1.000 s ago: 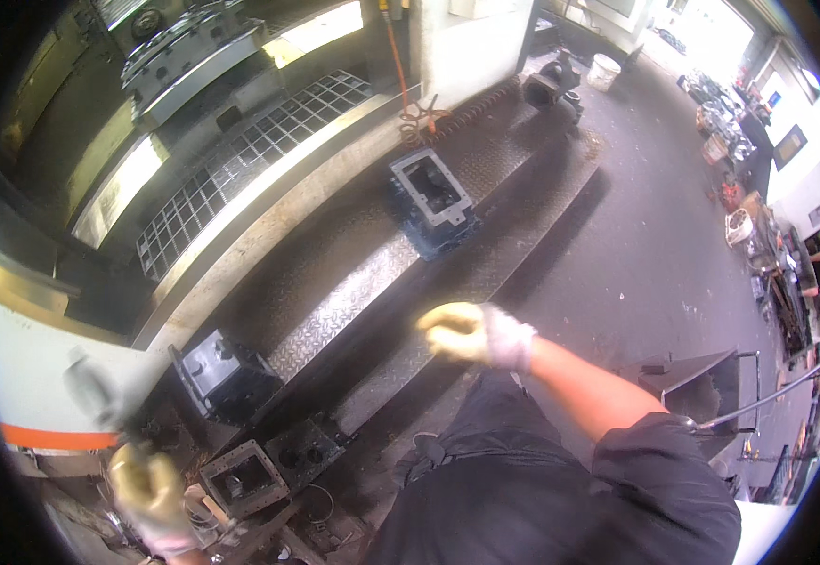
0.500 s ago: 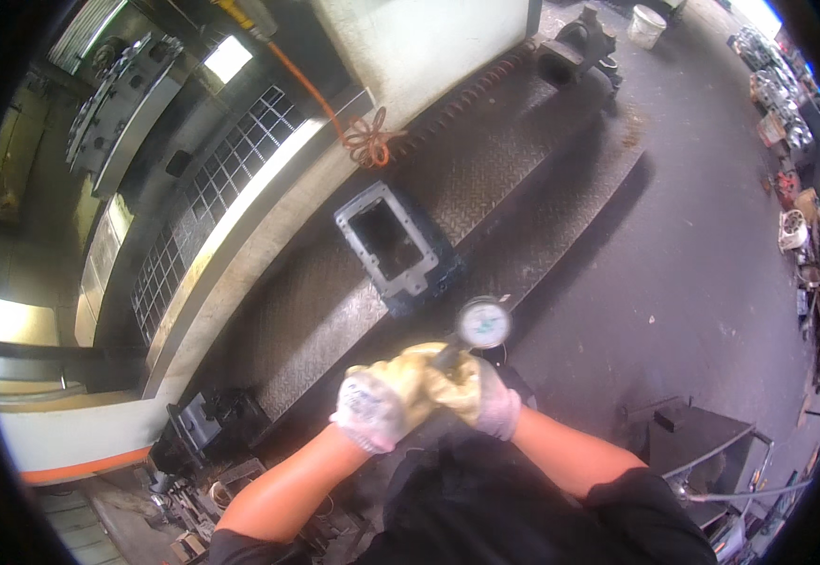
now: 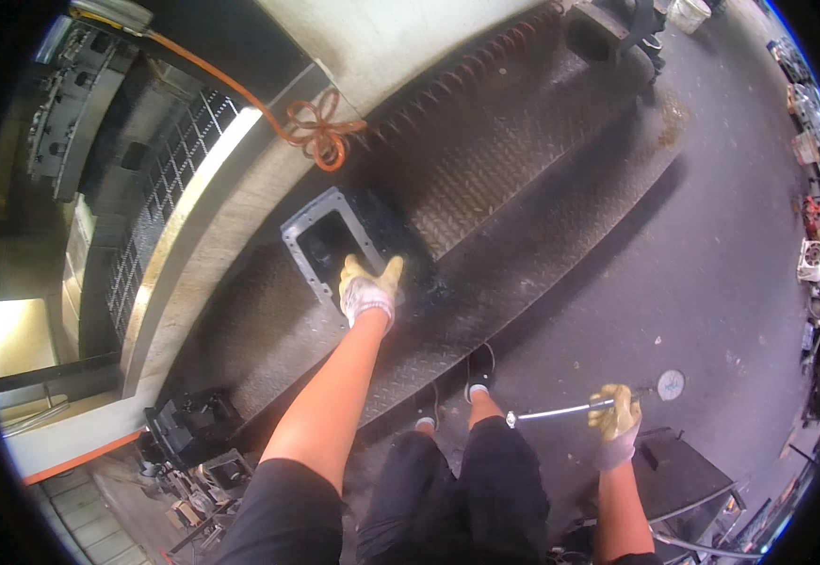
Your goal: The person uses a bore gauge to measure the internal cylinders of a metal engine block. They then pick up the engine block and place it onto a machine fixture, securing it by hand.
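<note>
A metal housing (image 3: 299,252) with a grey rectangular flange and a dark hollow middle rests on the step's patterned plate, left of centre. Over its near end reaches my left hand (image 3: 368,285), in a cream and white work glove, thumb and fingers spread. Whether the fingertips press on the flange is hard to tell. Out to the lower right, my gloved right hand (image 3: 615,419) is closed round the grip of a dial bore gauge (image 3: 560,411). Its round white dial sticks out to the right of the fist, and its thin metal rod points left.
A machine with a pale sill (image 3: 188,221) runs along the left. An orange coiled air hose (image 3: 320,141) hangs by it. A dark cast part (image 3: 598,33) stands at the step's far end. Near my right arm is a dark metal stand (image 3: 678,476); parts line the right side.
My hands, together at the gauge before, are now apart. The left has gone forward to the housing. The right has carried the gauge out to the right. The view has shifted too.
</note>
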`<state>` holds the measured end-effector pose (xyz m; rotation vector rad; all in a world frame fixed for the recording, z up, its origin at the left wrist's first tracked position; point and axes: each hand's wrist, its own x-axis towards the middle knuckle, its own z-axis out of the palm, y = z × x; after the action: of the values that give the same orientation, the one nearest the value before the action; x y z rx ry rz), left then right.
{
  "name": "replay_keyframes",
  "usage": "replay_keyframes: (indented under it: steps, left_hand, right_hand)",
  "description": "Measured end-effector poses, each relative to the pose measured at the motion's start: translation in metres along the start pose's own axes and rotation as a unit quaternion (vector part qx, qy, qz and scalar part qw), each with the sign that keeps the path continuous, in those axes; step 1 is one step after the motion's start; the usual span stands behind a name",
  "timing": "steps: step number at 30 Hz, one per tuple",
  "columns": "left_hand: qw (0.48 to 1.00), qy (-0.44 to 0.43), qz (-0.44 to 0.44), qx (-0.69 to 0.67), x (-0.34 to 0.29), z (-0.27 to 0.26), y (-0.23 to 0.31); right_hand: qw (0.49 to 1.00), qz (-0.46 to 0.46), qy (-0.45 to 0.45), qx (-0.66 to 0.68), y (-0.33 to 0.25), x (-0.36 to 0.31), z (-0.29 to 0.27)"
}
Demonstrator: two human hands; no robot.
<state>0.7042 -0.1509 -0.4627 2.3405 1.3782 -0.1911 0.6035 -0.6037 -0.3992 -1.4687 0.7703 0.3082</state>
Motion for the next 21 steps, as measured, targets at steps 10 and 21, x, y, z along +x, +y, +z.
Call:
replay_keyframes:
  steps: [10, 21]
  left_hand:
    - [0.996, 0.025, -0.017, -0.081, 0.02, 0.067, -0.02]
    - [0.982, -0.102, 0.156, -0.013, 0.031, -0.019, -0.151]
  right_hand:
    - [0.983, 0.15, 0.072, 0.074, 0.056, -0.008, 0.0]
    - [0.985, 0.149, -0.019, 0.082, 0.087, -0.033, 0.085]
